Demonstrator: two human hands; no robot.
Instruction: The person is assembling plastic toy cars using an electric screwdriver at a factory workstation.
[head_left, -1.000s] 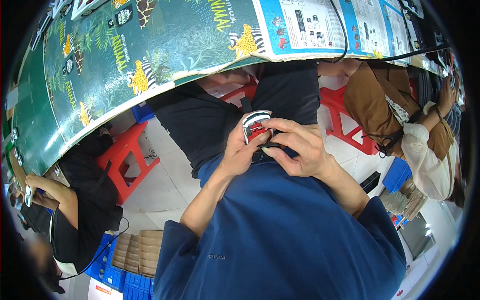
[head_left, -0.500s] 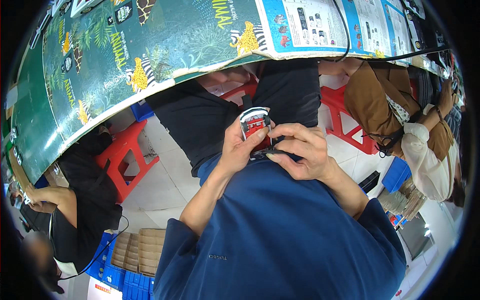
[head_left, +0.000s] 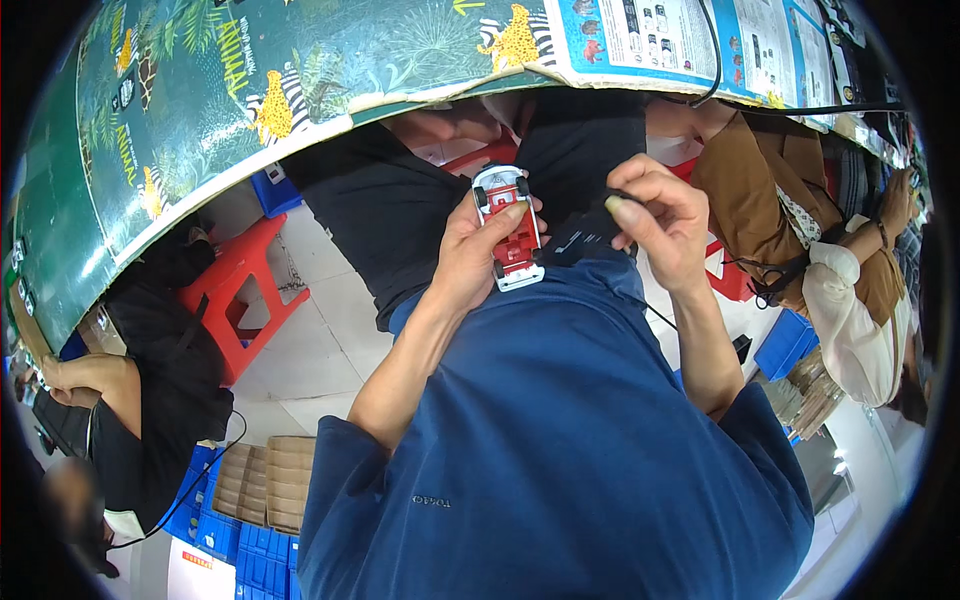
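Note:
My left hand grips a toy car over my lap, its red underside with black wheels facing up and a white body showing around the edges. The thumb presses across the red base. To the right, my right hand is closed in a pinch on a small black piece, whose kind I cannot make out. Below these fingers, a flat black object with pale markings rests by my lap, partly hidden by the hand and the blue shirt.
Ahead, a table has a green printed covering, with a black cable hanging over its edge. Red stools stand beside me. Co-workers sit at left and right. Blue crates and cardboard trays lie behind left.
My right hand has pulled away from the toy car, up and to the right, with the small black piece. The car's underside now shows more fully, and the view has shifted slightly.

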